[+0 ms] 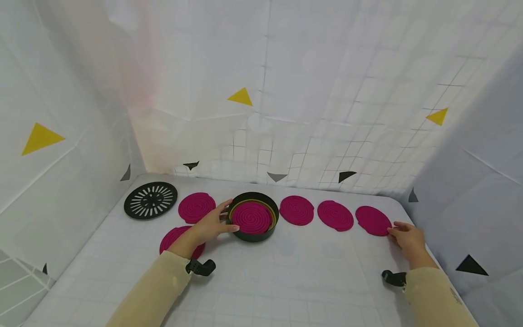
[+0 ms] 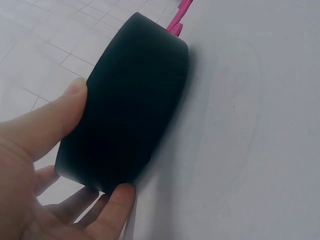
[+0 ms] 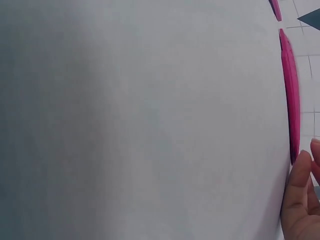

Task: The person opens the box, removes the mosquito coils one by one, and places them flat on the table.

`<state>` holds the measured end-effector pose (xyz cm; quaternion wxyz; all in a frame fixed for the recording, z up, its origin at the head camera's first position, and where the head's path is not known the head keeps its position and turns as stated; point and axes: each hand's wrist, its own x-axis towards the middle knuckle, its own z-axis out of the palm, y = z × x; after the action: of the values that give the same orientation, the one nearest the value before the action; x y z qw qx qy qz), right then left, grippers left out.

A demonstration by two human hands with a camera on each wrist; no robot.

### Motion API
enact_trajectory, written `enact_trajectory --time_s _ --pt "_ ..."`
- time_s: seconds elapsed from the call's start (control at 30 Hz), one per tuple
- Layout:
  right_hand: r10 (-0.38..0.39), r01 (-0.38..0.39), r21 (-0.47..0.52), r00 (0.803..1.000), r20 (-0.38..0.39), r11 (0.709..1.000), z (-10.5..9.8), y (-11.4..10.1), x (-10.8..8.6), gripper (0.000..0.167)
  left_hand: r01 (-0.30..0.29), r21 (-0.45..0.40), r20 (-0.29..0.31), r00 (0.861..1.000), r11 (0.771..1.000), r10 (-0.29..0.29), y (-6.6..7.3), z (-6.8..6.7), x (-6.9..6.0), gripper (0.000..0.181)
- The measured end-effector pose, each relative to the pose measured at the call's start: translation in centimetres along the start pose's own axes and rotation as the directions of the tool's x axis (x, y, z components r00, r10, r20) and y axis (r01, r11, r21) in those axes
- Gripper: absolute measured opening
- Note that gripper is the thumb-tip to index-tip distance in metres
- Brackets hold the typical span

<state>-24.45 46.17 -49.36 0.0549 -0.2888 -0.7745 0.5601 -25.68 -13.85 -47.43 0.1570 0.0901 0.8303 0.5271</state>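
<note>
Gripping a round black holder (image 1: 252,237), yellow-ringed inside, is the left hand (image 1: 209,225); well right of that holder, the right hand (image 1: 410,239) pinches a thin magenta coaster (image 1: 372,220).

On tabletop (image 1: 310,286): disc (image 1: 150,200) leftmost; two coasters (image 1: 197,207), one before the other; then holder (image 1: 253,237), coaster (image 1: 251,218) inside; three coasters (image 1: 335,215) rightward.

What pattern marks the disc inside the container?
The pink disc bears a spiral, clearest in head view.
</note>
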Motion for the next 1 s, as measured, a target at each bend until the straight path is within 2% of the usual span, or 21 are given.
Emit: enact_trajectory --time_s 0.23,0.43,0.7,1.0 --pt "-0.014 0.014 -0.065 1.0 0.002 0.998 -0.2 0.3 -0.4 0.056 0.004 -0.019 0.002 1.0 1.0 -0.004 0.0 0.2 -0.2 0.1" --pt "-0.046 0.047 -0.078 0.999 0.017 0.996 -0.1 0.0 -0.9 0.055 0.004 -0.038 0.003 1.0 0.999 -0.004 0.0 0.1 -0.2 0.1" --pt "-0.077 0.08 -0.104 0.996 0.033 0.991 0.2 -0.3 -1.7 0.055 -0.006 -0.015 0.0 1.0 1.0 0.006 0.1 0.1 -0.3 0.1" --pt "-0.146 0.154 -0.132 0.987 0.071 0.979 0.4 -1.2 -2.7 0.054 -0.007 -0.027 0.006 1.0 1.0 0.007 0.0 0.1 -0.1 0.101"
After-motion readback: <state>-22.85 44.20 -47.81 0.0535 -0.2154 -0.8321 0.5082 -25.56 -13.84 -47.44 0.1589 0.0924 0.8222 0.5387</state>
